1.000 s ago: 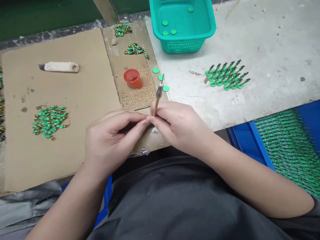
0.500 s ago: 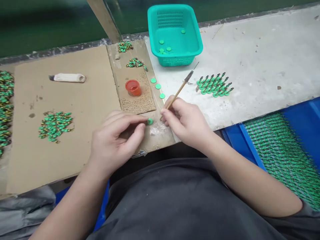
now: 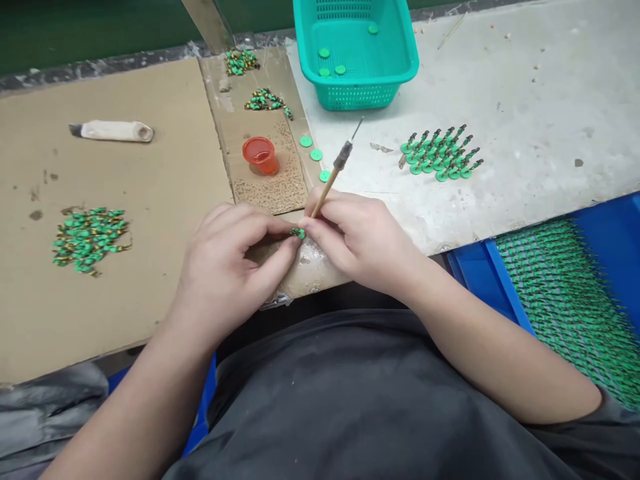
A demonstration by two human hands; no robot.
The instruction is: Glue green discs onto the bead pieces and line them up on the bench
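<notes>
The left hand (image 3: 225,267) pinches a small green piece (image 3: 299,233) between its fingers at the cardboard's near edge, touching the right hand (image 3: 355,240), whose fingers grip a thin paintbrush (image 3: 334,172), seemingly, pointing toward the teal basket (image 3: 356,53).

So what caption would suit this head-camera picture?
Left hand pinches a small green piece; right hand holds a thin brush beside it.
</notes>
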